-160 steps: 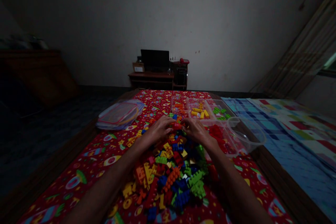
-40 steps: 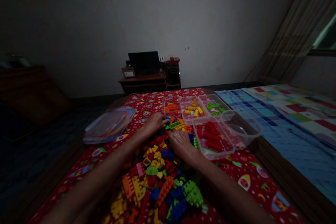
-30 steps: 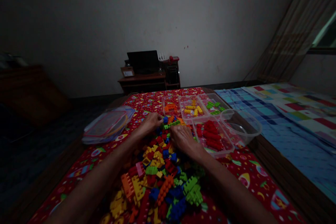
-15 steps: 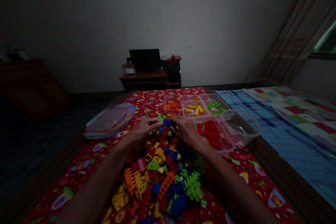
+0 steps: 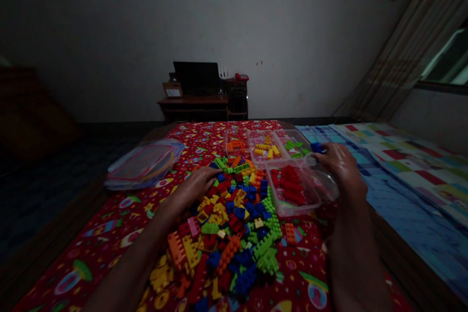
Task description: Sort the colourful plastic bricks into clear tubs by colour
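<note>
A heap of coloured building blocks [image 5: 234,224] lies on the red patterned cloth [image 5: 120,219]. My left hand [image 5: 197,186] rests on the heap's far left edge, fingers curled down among the blocks. My right hand [image 5: 338,165] is out to the right, above a clear round bowl [image 5: 323,183], pinching a small blue block [image 5: 316,147]. Beside the bowl stands a clear tub of red blocks [image 5: 292,187]. Behind it are tubs of orange blocks [image 5: 236,146], yellow blocks [image 5: 265,150] and green blocks [image 5: 296,145].
A stack of clear lids [image 5: 142,165] lies at the left on the cloth. A checked blue mat [image 5: 402,190] covers the floor on the right. A low desk with a dark screen [image 5: 199,90] stands against the back wall. The room is dim.
My right hand has left the heap and swung right with a blue block, now over the round bowl. My left hand stayed at the heap. The view shifted slightly.
</note>
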{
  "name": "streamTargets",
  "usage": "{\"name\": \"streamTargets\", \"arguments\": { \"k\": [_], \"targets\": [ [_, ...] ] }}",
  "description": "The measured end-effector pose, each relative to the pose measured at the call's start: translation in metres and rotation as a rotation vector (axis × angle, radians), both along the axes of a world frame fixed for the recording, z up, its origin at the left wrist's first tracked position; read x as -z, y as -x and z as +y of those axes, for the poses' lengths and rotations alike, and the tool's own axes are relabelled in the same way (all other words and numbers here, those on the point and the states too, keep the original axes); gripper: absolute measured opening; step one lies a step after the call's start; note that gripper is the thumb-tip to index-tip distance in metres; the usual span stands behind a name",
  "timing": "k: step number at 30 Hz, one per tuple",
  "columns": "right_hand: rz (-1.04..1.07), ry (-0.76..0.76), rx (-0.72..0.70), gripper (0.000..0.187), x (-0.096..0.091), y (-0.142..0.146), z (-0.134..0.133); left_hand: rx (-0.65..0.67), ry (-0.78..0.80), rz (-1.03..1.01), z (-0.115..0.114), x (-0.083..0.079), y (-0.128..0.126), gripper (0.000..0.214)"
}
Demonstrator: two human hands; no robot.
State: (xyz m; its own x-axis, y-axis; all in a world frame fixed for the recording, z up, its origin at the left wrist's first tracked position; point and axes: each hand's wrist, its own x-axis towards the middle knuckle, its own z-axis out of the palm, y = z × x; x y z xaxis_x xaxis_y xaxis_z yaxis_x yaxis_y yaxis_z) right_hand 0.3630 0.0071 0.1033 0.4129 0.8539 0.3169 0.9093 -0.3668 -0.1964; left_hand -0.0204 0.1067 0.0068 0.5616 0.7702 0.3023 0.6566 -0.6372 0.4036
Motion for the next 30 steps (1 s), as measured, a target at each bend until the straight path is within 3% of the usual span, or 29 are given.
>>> {"name": "streamTargets", "arguments": {
  "k": [6, 8, 11, 16, 20, 24, 26, 30],
  "targets": [
    [0.039, 0.180, 0.123, 0.023, 0.007, -0.028, -0.005, -0.046, 0.076, 0.049, -0.006, -0.023, -0.011, 0.016],
    [0.044, 0.152, 0.123, 0.024, 0.007, -0.025, -0.004, -0.048, 0.103, 0.048, -0.007, -0.030, -0.014, 0.015],
    [0.009, -0.015, 0.033, 0.029, 0.004, -0.013, -0.001, -0.097, 0.120, 0.006, -0.009, -0.035, -0.015, 0.012],
    [0.026, -0.122, -0.195, 0.027, -0.002, 0.034, 0.014, -0.143, 0.172, -0.116, -0.015, -0.041, -0.017, 0.016],
    [0.188, -0.152, -0.647, 0.024, 0.008, 0.091, 0.025, -0.111, 0.270, -0.270, -0.024, -0.048, -0.024, 0.029],
    [0.263, -0.124, -1.066, 0.038, 0.027, 0.134, 0.025, -0.015, 0.414, -0.318, -0.034, -0.053, -0.029, 0.036],
    [0.247, -0.074, -1.128, 0.035, 0.031, 0.144, 0.022, 0.020, 0.437, -0.329, -0.037, -0.055, -0.030, 0.037],
    [0.215, -0.017, -1.062, 0.023, 0.024, 0.139, 0.020, -0.008, 0.350, -0.286, -0.040, -0.060, -0.030, 0.036]
  ]
}}
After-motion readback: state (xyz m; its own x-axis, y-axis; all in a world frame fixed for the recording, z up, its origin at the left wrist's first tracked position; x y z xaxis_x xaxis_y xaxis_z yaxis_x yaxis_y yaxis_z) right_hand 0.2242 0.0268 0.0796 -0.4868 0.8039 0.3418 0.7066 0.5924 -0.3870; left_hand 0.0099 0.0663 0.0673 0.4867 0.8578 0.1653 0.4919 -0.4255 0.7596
